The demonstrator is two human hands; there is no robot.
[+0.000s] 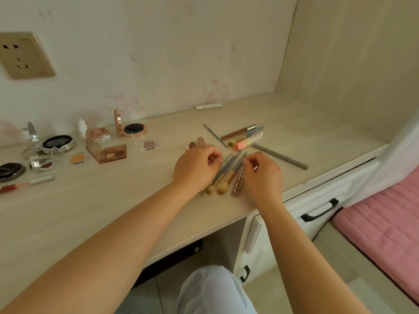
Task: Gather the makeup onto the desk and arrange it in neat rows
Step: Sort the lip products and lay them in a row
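Head view has you mid-sort on the brushes [223, 175], the little bundle lying on the desk [102, 200] between your hands. Your left hand [196, 167] sits on the bundle's left side with fingers curled down onto the handles; looks like it's pinching or steadying them, but I can't tell for sure. Your right hand [260, 175] is on the right side, fingertips pinched at the top of a handle, just above the Colorkey tube [238, 183].

So I'd say you're at the lining-up stage for the brushes, not gathering anymore. Next move probably means fanning them side by side, heads all pointing one way, then pulling in the strays: the pencil [281, 157] right of the brushes, the lip gloss [238, 132] and pink tube [246, 143] behind them, and a white stick [208, 106] far back by the wall.

Well left of the brushes, compacts [133, 129] and palettes [112, 154] sit loosely grouped. Desk is pale wood grain, the wallpaper has cartoon cats, there's a socket [22, 55] up left, and drawers [317, 207] and a pink mat [385, 220] on the right.
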